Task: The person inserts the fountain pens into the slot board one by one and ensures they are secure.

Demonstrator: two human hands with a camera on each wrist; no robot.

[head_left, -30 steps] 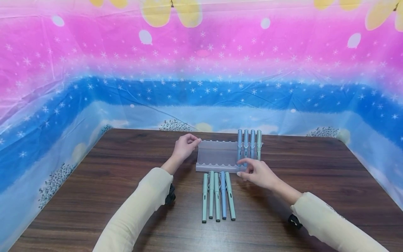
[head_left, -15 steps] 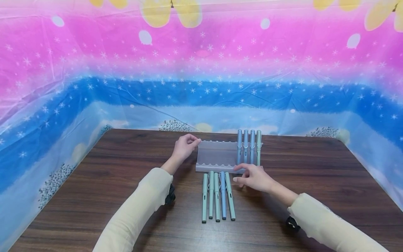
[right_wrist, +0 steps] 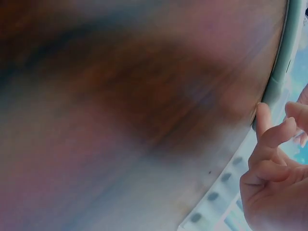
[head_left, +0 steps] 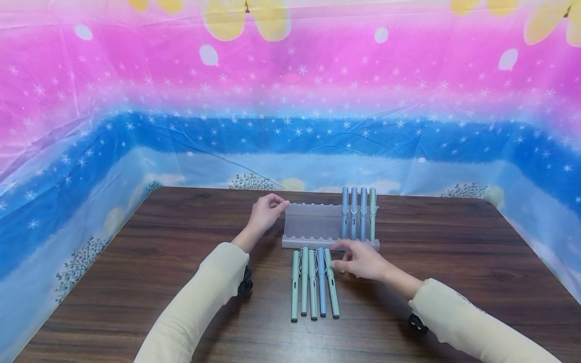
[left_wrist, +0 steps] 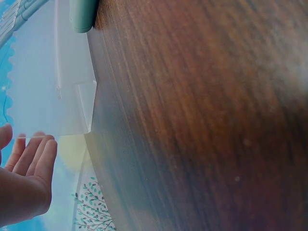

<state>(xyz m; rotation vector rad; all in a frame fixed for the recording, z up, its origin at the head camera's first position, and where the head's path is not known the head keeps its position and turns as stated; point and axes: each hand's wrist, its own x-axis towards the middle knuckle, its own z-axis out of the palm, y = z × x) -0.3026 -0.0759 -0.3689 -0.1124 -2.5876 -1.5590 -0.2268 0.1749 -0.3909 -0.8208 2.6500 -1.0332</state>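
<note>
Right hand (head_left: 360, 262) hovered low over the wooden table (head_left: 136, 282), its fingers loosely curled and holding nothing, the fingertips just beside the rightmost of five pens (head_left: 314, 282) that lay side by side in front of the translucent pen rack (head_left: 313, 222). Four of these were green and one was blue. Four more pens (head_left: 358, 214) stood in the right slots of the rack, three blue and one green. Left hand (head_left: 265, 214) pinched the rack's upper left corner between thumb and fingers.
</note>
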